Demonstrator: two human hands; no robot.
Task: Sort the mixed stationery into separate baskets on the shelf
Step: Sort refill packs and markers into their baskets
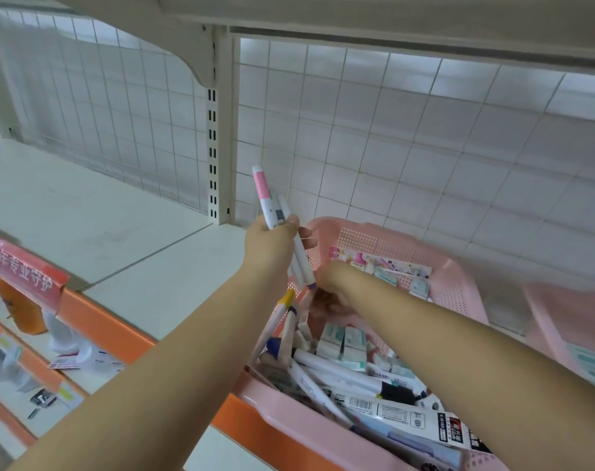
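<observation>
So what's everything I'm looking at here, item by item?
pink basket: one, pink, on the shelf, holding mixed stationery.
second basket: one, pink, far right, partly cut off.
loose markers: many, mostly white, in the pink basket.
small boxes: several, white and teal, mid-basket.
sticker card: one, pastel, by its back wall.
held markers: at least two, white, one pink-banded, above the basket.
shelf: one, white, left.
label strip: one, red, far left.
wire grid: one, white, behind.
left hand: one, grips the held markers.
right hand: one, reaching into the pink basket, fingers unclear.
</observation>
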